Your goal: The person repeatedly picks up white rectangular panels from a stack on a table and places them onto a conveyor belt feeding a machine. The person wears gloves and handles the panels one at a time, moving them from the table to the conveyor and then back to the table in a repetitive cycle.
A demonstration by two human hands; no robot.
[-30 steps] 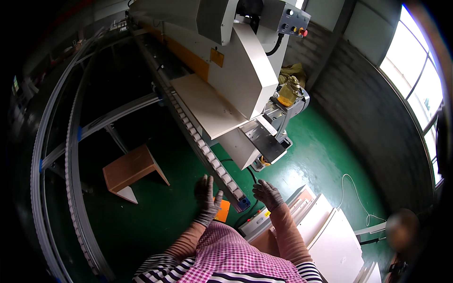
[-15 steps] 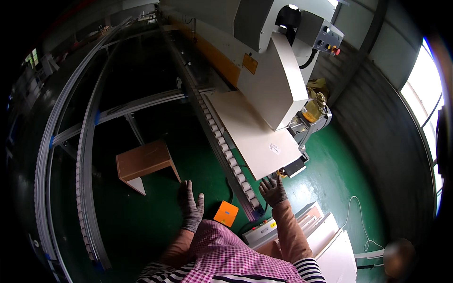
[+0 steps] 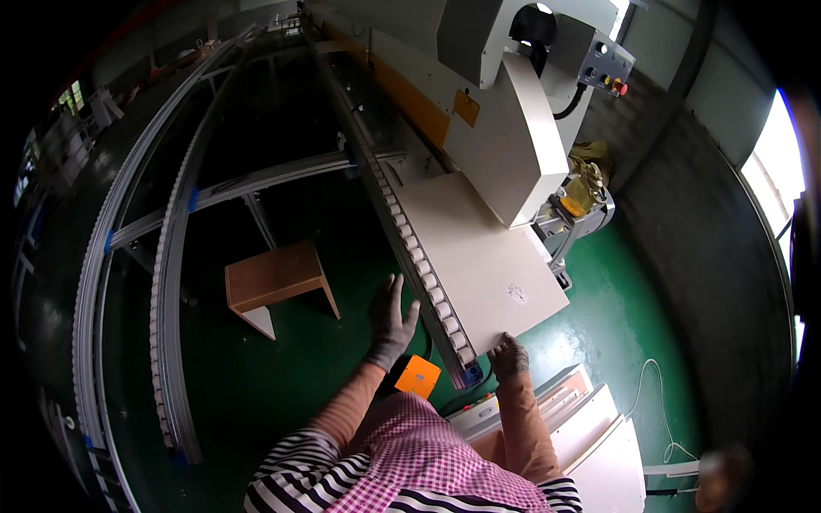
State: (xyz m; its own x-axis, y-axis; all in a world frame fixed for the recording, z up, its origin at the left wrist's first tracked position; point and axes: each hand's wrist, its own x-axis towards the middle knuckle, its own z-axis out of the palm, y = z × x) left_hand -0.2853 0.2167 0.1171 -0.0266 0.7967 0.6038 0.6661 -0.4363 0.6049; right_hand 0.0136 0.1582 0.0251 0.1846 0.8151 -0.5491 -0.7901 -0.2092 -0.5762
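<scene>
A flat white board [image 3: 479, 256] with a small paper label [image 3: 516, 294] sticks out from the edge of a large machine [image 3: 534, 145], beside a row of rollers. My right hand [image 3: 511, 356], in a grey glove, is at the board's near edge with its fingers closed on it. Left of the rollers, my left hand [image 3: 392, 325], also gloved, is held in the air with fingers stretched out and nothing in it.
The roller rail [image 3: 430, 291] ends close in front of me, near an orange box [image 3: 417, 376] on the green floor. A brown stool-like piece [image 3: 275, 275] stands left, between metal conveyor rails [image 3: 160, 316]. White panels [image 3: 599, 436] are stacked at my right. A control box [image 3: 605, 65] is above.
The white board has come out of the machine toward me. My right hand has closed on its near edge, and my left hand has moved forward and right, toward the rollers.
</scene>
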